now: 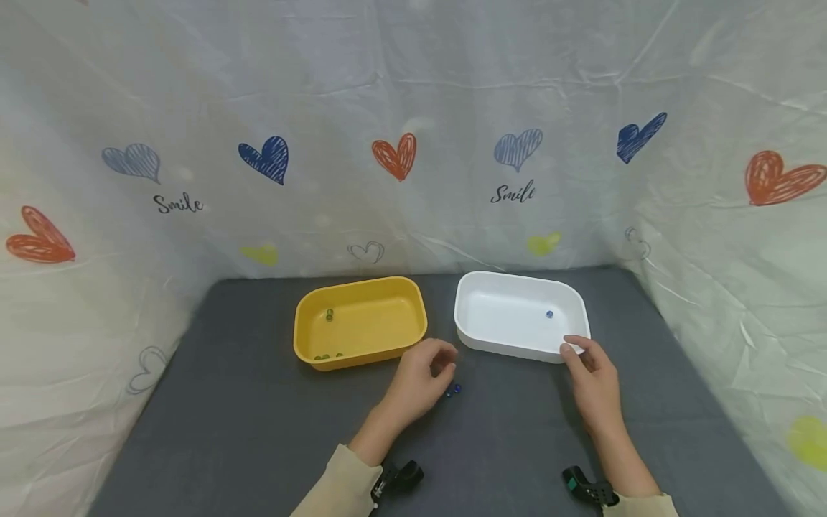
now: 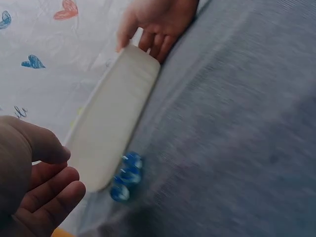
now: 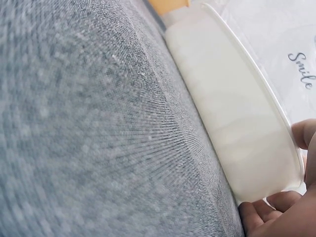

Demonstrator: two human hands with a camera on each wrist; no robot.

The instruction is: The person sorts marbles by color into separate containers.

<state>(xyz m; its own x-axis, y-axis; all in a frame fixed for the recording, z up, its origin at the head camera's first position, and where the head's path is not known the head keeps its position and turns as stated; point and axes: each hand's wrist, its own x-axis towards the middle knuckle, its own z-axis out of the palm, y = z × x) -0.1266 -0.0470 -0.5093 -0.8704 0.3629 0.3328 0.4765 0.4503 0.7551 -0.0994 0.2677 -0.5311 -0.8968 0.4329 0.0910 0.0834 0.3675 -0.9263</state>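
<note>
My right hand (image 1: pixel 596 391) grips the near right corner of the white tray (image 1: pixel 510 350), with fingers round its end in the right wrist view. One blue marble (image 1: pixel 549 314) lies in that tray. My left hand (image 1: pixel 420 377) hovers just in front of the yellow tray's near right corner, its fingers loosely bent and nothing visible between thumb and fingers. Close by on the dark cloth sit a few blue marbles (image 2: pixel 129 175), bunched together and apart from the hand. Several green marbles (image 1: pixel 329 315) lie inside the yellow tray (image 1: pixel 371 357).
Both trays stand side by side toward the back of the table, which a dark grey cloth (image 1: pixel 271 438) covers. A pale curtain (image 1: pixel 439 86) printed with hearts hangs behind and along both sides. Each wrist wears a black strap with a camera (image 1: pixel 403 476).
</note>
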